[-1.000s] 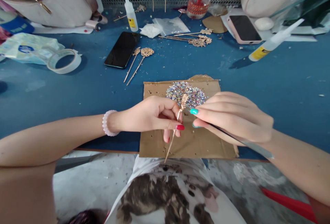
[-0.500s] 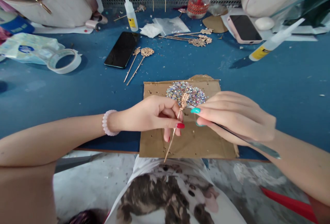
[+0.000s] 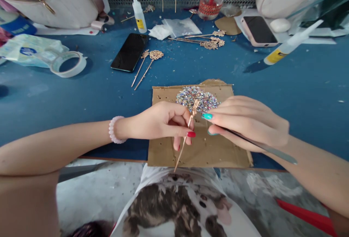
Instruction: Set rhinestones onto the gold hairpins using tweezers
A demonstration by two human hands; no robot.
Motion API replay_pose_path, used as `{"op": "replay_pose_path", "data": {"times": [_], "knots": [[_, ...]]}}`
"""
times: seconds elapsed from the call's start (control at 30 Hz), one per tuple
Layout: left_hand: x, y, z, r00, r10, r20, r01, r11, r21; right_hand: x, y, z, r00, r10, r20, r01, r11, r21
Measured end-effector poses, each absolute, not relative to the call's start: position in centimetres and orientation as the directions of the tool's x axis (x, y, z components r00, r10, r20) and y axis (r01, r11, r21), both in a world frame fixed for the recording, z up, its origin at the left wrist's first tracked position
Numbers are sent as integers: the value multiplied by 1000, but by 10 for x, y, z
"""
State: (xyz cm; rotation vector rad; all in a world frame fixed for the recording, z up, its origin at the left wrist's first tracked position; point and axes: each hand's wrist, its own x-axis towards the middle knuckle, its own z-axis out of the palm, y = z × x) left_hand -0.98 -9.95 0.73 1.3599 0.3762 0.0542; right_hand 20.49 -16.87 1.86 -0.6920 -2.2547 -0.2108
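My left hand [image 3: 163, 122] pinches a gold hairpin [image 3: 181, 150] by its stem, tilted, with the ornamented head up and the plain end pointing down toward me. In my right hand [image 3: 251, 122] is a pair of metal tweezers [image 3: 261, 144], their tips close to the hairpin's head; whether they hold a stone or touch the pin is too small to tell. Behind the pin's head a pile of glittering rhinestones [image 3: 191, 95] lies on a piece of brown cardboard [image 3: 218, 149]. Both hands are above this cardboard.
Two gold hairpins [image 3: 144, 73] lie beside a black phone [image 3: 129, 52], with several more [image 3: 212, 43] further back. One glue bottle [image 3: 140, 15] stands at the back and another [image 3: 289, 46] at right. A tape roll [image 3: 79, 66] and a pink-cased phone [image 3: 259, 30] rest on the blue table [image 3: 103, 99].
The tweezers and my right hand have shifted very slightly beside the hairpin's head. My left hand keeps its hold, the hairpin almost still.
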Motion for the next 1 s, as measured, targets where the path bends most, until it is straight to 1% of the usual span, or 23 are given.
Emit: {"op": "replay_pose_path", "data": {"times": [0.13, 0.37, 0.5, 0.63, 0.7, 0.77, 0.83, 0.87, 0.93, 1.0], "knots": [[-10, -100, 7, 939, 260, -227, 176, 203, 963, 206, -168, 18, -573, 394, 719, 528, 848, -44], [-10, -99, 6, 940, 256, -227, 180, 191, 965, 207, -170, 20, -575, 403, 712, 527, 848, -55], [-11, -100, 5, 939, 258, -227, 181, 190, 965, 207, -169, 21, -536, 434, 724, 528, 841, -113], [-12, -101, 5, 940, 256, -225, 184, 174, 967, 208, -168, 15, -482, 459, 747, 469, 855, -222], [-12, -101, 6, 939, 262, -223, 182, 173, 968, 209, -169, 11, -416, 494, 763, 437, 845, -309], [-12, -101, 6, 933, 277, -229, 187, 170, 968, 209, -171, 8, -326, 603, 728, 447, 777, -443], [-11, -101, 6, 924, 301, -234, 191, 165, 968, 209, -173, 8, -231, 729, 645, 462, 665, -587], [-11, -102, 7, 919, 314, -237, 193, 164, 967, 208, -174, 8, -198, 773, 602, 458, 617, -641], [-12, -103, 7, 913, 334, -236, 190, 165, 968, 208, -175, 9, -154, 807, 570, 418, 575, -703], [-12, -104, 8, 908, 352, -229, 183, 159, 970, 207, -175, 10, -145, 805, 576, 380, 583, -719]]}}
